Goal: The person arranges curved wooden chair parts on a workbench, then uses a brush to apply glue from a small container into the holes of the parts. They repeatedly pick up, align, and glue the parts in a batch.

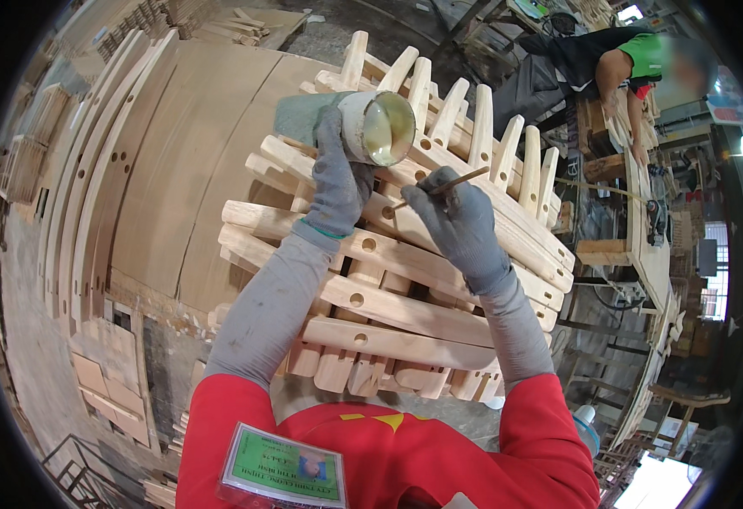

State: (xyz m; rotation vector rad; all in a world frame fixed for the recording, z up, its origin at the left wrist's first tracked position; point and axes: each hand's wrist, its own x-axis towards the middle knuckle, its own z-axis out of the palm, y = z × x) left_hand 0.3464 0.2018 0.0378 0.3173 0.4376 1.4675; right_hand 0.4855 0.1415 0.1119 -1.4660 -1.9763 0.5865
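Left hand grips cup; right hand pinches thin stick.
Below both, rail holes stand unfilled; finished share unclear.

You have two gloved hands: one left hand on the cup, and one right hand to the right of the cup. There is one cup and one thin stick, right of the cup. You can count eight pegs sticking up, above and right of the cup. Below it, the three rails nearest you show three round holes, one each. Far left of it are three long boards. Below it hangs one badge. Far right of it is one other person.
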